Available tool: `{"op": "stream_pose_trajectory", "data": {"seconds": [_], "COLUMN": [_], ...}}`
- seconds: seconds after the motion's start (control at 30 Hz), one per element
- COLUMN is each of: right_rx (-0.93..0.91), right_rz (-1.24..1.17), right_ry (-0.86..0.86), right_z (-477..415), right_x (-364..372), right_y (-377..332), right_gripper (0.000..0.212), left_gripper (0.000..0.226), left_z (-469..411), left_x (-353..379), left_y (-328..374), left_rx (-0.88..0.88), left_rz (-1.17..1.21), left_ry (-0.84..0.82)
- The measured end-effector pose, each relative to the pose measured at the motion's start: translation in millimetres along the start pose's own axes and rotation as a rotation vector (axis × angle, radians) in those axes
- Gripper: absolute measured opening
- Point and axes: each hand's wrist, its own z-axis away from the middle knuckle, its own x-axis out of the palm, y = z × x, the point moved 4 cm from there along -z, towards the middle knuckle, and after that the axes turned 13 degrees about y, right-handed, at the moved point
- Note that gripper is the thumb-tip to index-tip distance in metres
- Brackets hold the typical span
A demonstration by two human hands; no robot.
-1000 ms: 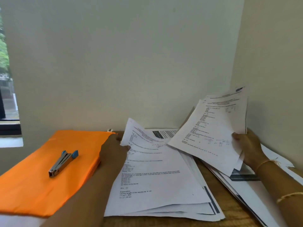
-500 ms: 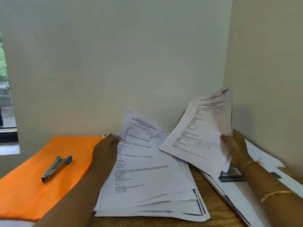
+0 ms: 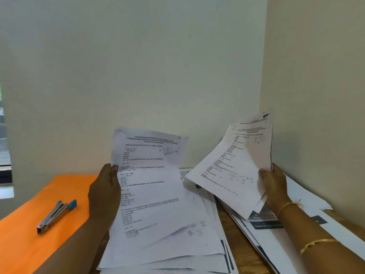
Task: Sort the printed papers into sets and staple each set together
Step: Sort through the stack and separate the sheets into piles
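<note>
- My left hand (image 3: pixel 104 190) pinches one printed sheet (image 3: pixel 154 184) by its left edge, thumb on the front.
- My right hand (image 3: pixel 274 186) grips a fan of at least three sheets (image 3: pixel 237 171) by its right edge.
- One pile (image 3: pixel 177 260) lies below the pinched sheet.
- One stapler (image 3: pixel 56 216) rests on one orange folder (image 3: pixel 29 244), left of my left fingers.

Left hand (image 3: pixel 104 188), right hand (image 3: pixel 275 187): fingers (image 3: pixel 264 174) pinching

Right forearm (image 3: pixel 310 224) wears 1 thin orange thread (image 3: pixel 292 204) and 1 gold bangle (image 3: pixel 316 244).
</note>
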Motion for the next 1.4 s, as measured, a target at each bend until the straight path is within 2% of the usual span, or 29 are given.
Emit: {"op": "stream_pose_trajectory", "data": {"seconds": [0.17, 0.27, 0.5, 0.67, 0.73, 0.8, 0.9, 1.1, 1.17, 1.23, 1.33, 1.4], "right_rx": [0.026, 0.069, 0.264, 0.375, 0.434, 0.455, 0.462, 0.494, 0.466, 0.422, 0.352, 0.318], "right_rz": [-0.003, -0.016, -0.065, -0.121, -0.167, -0.194, -0.215, -0.274, -0.222, -0.136, -0.061, -0.076], "right_ry": [-0.03, -0.107, -0.501, -0.74, -0.831, -0.888, -0.865, -0.91, -0.971, -0.984, -0.83, -0.704], "right_z": [3, 10, 54, 82, 90, 94, 98, 104, 111, 105, 84, 64], "right_x": [3, 8, 39, 53, 56, 57, 56, 58, 58, 60, 54, 41], "right_y": [0, -2, -4, -1, 1, 0, -4, -13, -16, -9, -12, -18], "right_gripper": [0.035, 0.035, 0.025, 0.038, 0.047, 0.045, 0.037, 0.045, 0.037, 0.047, 0.048, 0.032], "left_gripper": [0.034, 0.033, 0.035, 0.032, 0.025, 0.016, 0.01, 0.01, 0.012, 0.012, 0.014, 0.019], "left_z": [-4, -2, 8, 14, 16, 18, 19, 19, 19, 19, 15, 14], "left_x": [1, 3, 14, 20, 22, 25, 29, 30, 31, 30, 24, 21], "left_y": [-3, -3, 4, 13, 14, 16, 15, 11, 13, 16, 17, 13], "left_rx": [-0.047, -0.06, -0.098, -0.136, -0.175, -0.215, -0.271, -0.354, -0.352, -0.357, -0.35, -0.26], "left_rz": [-0.002, -0.002, -0.005, -0.032, -0.029, -0.01, 0.024, 0.086, 0.097, 0.103, 0.106, -0.087], "left_ry": [0.029, 0.005, -0.142, -0.202, -0.221, -0.242, -0.233, -0.189, -0.186, -0.179, -0.174, -0.241]}}
